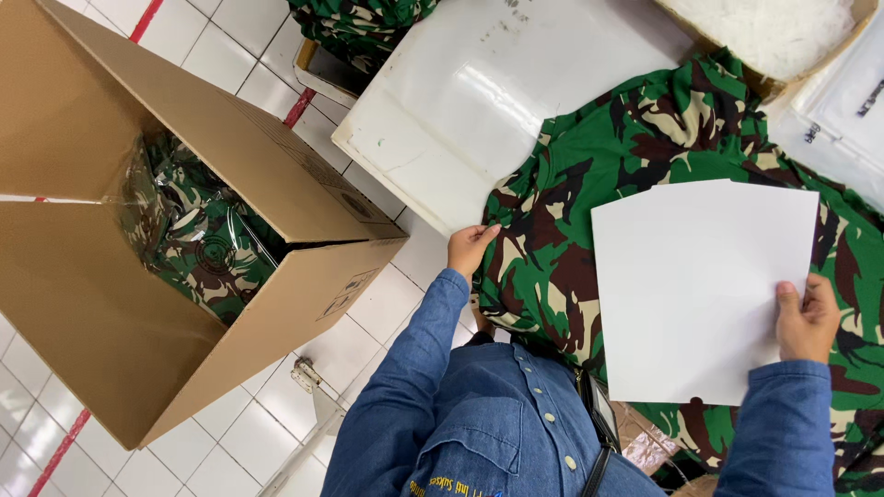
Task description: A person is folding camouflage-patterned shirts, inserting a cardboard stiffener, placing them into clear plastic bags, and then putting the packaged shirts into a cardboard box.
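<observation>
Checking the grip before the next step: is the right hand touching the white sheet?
Touching. The head view shows the right hand gripping the lower right edge of the white sheet, thumb pressed on top of it, over the camouflage garment.

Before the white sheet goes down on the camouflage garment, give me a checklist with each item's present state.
1. Right hand grips the white sheet at its lower right corner: ok.
2. Left hand rests on the camouflage garment at its left edge: ok.
3. Garment lies spread on the white table: ok.
4. Sheet squared to the garment: not ok, it sits slightly tilted.
5. Garment free of wrinkles under the sheet: cannot tell, it is covered.
6. Cardboard box open on the floor, bagged camouflage pieces inside: ok.
</observation>
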